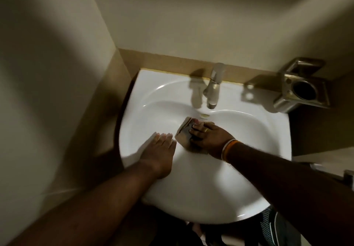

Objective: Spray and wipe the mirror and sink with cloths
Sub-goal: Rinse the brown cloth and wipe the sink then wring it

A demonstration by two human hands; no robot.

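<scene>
A white sink (249,130) fills the middle of the head view. Inside its basin lies a beige and grey cloth (184,133), just below the overflow hole. My right hand (208,139) presses down on the cloth with spread fingers, a ring on one finger and bangles at the wrist. My left hand (160,151) lies flat in the basin with straight fingers, just left of the cloth and holding nothing. No mirror or spray bottle is in view.
A chrome tap (213,90) stands at the sink's back edge. A metal wall holder (298,90) with a round cup ring juts out at the right. Walls close in at the left and behind. Dark clothing (275,226) shows below the sink's front rim.
</scene>
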